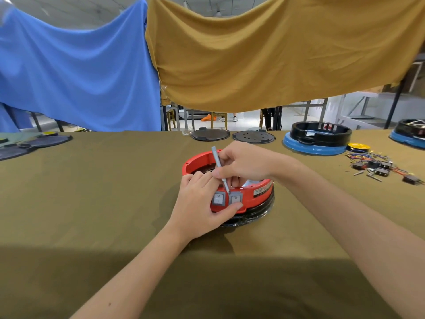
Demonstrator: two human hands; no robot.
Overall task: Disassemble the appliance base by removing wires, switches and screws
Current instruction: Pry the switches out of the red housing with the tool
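The right hand (246, 163) has its fingers curled around a thin grey metal screwdriver (220, 169). The tip of the tool points down at the top edge of one of two square grey rocker switches (235, 199) on the side of a round red plastic appliance base (257, 192). The left hand (200, 203) grips the near side of the base, fingers curled over the rim and the thumb pressed just under the switches. The base sits on a black ring in the middle of the table, and what is inside it is mostly hidden by the hands.

Farther right stands a black ring-shaped base on a blue bottom (318, 139) that looks hollow, and another like it (409, 134) is at the edge. Beside them lies a pile of loose coloured wires and small black switches (379, 165) near a yellow roll (358, 147). Two flat dark round plates (232, 135) lie at the far edge.

The table wears an olive-brown cloth (92, 192). A blue sheet (76, 72) and a mustard-yellow sheet (264, 54) hang behind it.
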